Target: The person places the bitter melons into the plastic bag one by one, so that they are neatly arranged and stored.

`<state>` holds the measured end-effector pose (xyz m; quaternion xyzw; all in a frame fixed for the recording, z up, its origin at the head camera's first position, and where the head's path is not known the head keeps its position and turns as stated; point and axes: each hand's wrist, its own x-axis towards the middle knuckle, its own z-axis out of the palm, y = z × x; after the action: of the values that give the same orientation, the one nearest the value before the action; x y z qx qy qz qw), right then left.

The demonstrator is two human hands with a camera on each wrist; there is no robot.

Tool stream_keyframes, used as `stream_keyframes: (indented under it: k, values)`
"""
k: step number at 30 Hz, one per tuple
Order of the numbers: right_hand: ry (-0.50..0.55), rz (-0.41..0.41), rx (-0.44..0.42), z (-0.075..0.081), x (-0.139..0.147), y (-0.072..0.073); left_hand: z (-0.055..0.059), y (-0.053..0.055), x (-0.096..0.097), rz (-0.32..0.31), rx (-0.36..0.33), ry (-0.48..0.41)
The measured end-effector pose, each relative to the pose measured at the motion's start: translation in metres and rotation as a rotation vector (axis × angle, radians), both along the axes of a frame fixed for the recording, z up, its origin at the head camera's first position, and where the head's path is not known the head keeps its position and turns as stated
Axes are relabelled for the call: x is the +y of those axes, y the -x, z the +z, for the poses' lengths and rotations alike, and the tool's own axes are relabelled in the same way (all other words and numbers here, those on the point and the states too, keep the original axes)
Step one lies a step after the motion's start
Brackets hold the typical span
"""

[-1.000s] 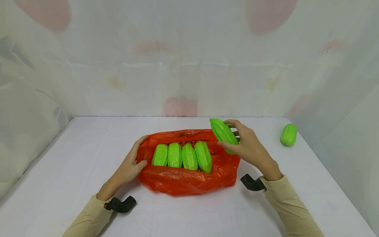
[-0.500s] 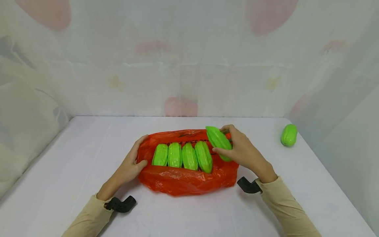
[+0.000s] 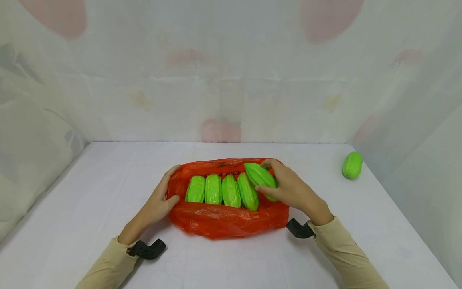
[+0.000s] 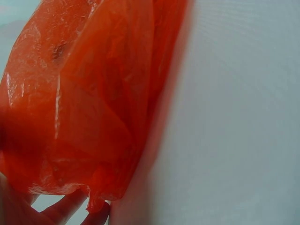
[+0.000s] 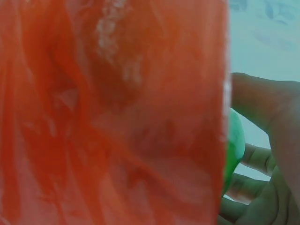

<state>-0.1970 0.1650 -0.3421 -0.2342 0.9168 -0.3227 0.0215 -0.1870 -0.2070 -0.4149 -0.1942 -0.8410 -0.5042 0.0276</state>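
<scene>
A red plastic bag (image 3: 227,220) with black lettering lies with its mouth spread in the middle of the table. Several bright green, ribbed star fruits (image 3: 213,190) stand in a row inside it. My left hand (image 3: 160,202) grips the bag's left edge, thumb in front and fingers behind. My right hand (image 3: 290,186) holds another star fruit (image 3: 260,176) between thumb and fingers, tilted, at the right end of the row and overlapping the rightmost fruit in the head view. In the right wrist view the bag (image 5: 140,140) hides most of the held fruit.
One more star fruit (image 3: 352,165) lies near the table's back right corner. A pale patterned curtain (image 3: 223,80) hangs behind the white table (image 3: 90,192) and along both sides. Black curved mounts (image 3: 148,249) sit at both wrists.
My right hand has moved left and down with the star fruit, from over the bag's right edge to the end of the row. My left hand and the bag hardly change.
</scene>
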Motion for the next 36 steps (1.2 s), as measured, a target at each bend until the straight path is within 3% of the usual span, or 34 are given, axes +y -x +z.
stream_keyframes:
  k: [9, 36]
  values:
    - [-0.034, 0.019, 0.019, -0.0068, -0.0059, -0.0003, -0.0002, 0.0, -0.0009, 0.0, 0.002, 0.005]
    - [-0.135, -0.127, -0.052, -0.01, -0.0088, -0.0069, -0.0016, 0.0013, -0.0016, -0.009, -0.004, 0.0]
